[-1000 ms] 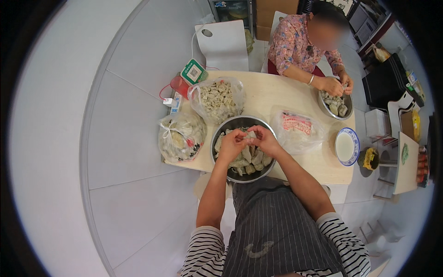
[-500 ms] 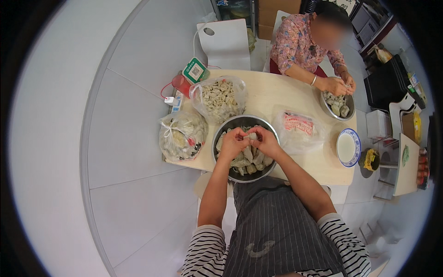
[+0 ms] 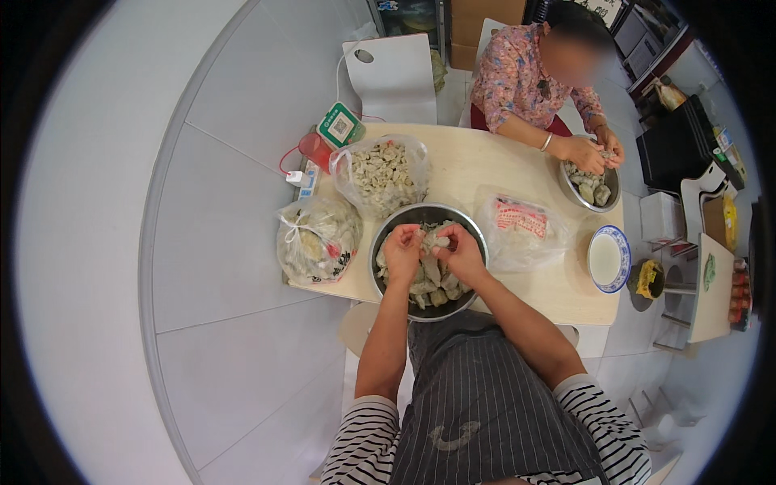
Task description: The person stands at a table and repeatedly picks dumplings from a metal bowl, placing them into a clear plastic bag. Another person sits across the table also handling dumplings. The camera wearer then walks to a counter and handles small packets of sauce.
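Note:
Over a steel bowl point(image 3: 378, 279) I hold a pale grey-green lump point(image 3: 435, 240), which looks like pickled vegetable. My right hand point(image 3: 462, 254) grips it between thumb and fingers. My left hand point(image 3: 402, 254) pinches at its left side, the fingertips curled together. Below my hands, several similar lumps point(image 3: 437, 297) fill the bowl, some long and some rounded. Just beyond the bowl's left rim stands an open clear plastic bag point(image 3: 381, 174) full of small pale chopped pieces.
A tied plastic bag point(image 3: 318, 238) sits left of the bowl, a flatter bag with red print point(image 3: 521, 232) right of it. Further right stands a blue-and-white bowl point(image 3: 609, 259). Across the pale table point(image 3: 461, 162), a co-worker point(image 3: 517, 81) handles pieces over another steel bowl point(image 3: 594, 204).
My hands have drawn slightly apart and my left hand has shifted down and left. More of the lump shows between them. The co-worker's hands have moved slightly.

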The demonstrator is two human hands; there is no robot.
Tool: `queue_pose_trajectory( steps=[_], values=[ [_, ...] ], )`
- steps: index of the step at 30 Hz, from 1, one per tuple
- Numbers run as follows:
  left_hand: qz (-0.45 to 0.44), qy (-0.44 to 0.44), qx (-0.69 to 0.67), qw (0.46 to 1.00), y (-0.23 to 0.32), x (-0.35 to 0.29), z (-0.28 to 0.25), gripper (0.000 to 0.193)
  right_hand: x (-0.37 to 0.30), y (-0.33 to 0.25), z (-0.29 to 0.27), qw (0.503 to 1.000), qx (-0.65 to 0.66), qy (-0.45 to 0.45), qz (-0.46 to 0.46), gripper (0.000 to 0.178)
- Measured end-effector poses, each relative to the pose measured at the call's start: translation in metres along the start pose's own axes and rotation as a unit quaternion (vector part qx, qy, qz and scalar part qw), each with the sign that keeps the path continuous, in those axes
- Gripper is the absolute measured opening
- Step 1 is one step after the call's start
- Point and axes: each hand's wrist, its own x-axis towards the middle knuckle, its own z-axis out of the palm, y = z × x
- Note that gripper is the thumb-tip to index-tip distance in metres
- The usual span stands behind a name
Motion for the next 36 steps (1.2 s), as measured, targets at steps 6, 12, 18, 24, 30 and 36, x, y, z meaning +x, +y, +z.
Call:
queue_pose_trajectory(
  steps=[6,12,18,24,30,36],
  values=[
    [0.081,0.047,0.188,0.978,-0.003,0.008,-0.009,0.012,0.002,-0.004,-0.004,1.0,0.009,0.001,0.014,0.028],
    [0.028,-0.043,0.08,0.995,0.015,0.003,-0.01,0.013,0.012,0.009,-0.015,0.996,0.062,-0.042,0.043,0.029],
    [-0.011,-0.193,0.113,0.975,0.016,0.006,-0.014,0.011,0.013,0.007,-0.019,0.995,-0.008,-0.093,0.024,0.027],
    [0.125,-0.011,0.334,0.934,0.016,0.012,-0.024,0.007,0.009,0.02,-0.017,0.99,0.069,-0.095,0.078,0.029],
    [-0.006,-0.195,0.059,0.979,0.026,0.001,-0.013,0.008,0.014,0.021,-0.015,0.992,0.079,-0.084,0.045,0.03],
    [0.068,-0.117,0.183,0.974,-0.003,0.002,-0.007,0.012,0.014,0.004,-0.017,0.986,0.071,-0.121,0.09,0.027]
  ],
)
